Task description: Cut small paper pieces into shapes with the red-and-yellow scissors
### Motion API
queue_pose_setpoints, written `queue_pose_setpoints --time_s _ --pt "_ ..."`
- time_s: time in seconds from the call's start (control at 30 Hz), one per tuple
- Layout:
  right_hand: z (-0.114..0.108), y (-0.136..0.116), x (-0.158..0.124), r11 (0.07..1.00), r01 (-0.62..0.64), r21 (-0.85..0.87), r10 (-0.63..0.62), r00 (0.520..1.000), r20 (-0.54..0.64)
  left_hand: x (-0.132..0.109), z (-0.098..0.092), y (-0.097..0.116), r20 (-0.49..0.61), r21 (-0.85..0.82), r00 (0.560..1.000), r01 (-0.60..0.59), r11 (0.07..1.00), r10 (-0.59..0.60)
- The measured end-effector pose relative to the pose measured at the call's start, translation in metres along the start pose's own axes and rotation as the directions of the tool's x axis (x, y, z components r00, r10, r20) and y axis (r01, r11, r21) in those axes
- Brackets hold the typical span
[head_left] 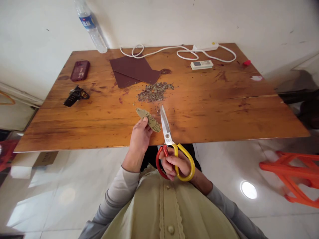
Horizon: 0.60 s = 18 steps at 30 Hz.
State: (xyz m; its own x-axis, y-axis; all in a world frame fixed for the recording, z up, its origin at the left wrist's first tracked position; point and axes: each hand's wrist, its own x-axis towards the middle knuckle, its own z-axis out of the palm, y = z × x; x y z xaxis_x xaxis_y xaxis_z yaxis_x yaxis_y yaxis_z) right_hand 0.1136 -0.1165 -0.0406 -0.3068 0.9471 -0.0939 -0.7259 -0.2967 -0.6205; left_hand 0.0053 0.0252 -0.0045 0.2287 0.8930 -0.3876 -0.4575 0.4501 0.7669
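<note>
Between the thumb and fingers of my left hand [141, 134] is a flat greenish-tan piece [151, 121] with dark lines and jagged edges; whether it is paper or card I cannot tell. My right hand [177, 162] is wrapped around the handles of a pair of scissors [166, 127], one handle red and one yellow. The blades look closed and point away from me, just right of the piece and apart from it. Beyond both hands lies a loose heap of small brownish-grey shreds [154, 92] on the wooden table [219, 109].
Dark maroon sheets [134, 69] lie behind the heap. A white cable [159, 50], power strip [205, 48] and white remote [201, 64] are at the back. On the left are a phone [80, 70], black hair claw [75, 95] and bottle [92, 28]. An orange stool [286, 166] stands right.
</note>
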Motion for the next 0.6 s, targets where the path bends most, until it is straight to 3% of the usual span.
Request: queue_pose_setpoints --time_s 0.33,0.47,0.6 --pt "-0.008 -0.003 -0.002 0.985 0.056 -0.165 -0.063 0.997 -0.035 -0.008 -0.006 -0.004 -0.003 0.208 0.963 -0.262 0.942 0.268" --pt "-0.014 -0.002 -0.001 0.970 0.085 -0.228 -0.089 0.996 -0.005 -0.011 -0.005 -0.003 0.010 0.283 0.951 -0.300 0.911 0.310" --pt "-0.018 0.000 0.001 0.985 0.036 -0.168 -0.038 0.999 -0.007 -0.015 -0.002 -0.002 0.026 0.310 0.941 -0.329 0.892 0.338"
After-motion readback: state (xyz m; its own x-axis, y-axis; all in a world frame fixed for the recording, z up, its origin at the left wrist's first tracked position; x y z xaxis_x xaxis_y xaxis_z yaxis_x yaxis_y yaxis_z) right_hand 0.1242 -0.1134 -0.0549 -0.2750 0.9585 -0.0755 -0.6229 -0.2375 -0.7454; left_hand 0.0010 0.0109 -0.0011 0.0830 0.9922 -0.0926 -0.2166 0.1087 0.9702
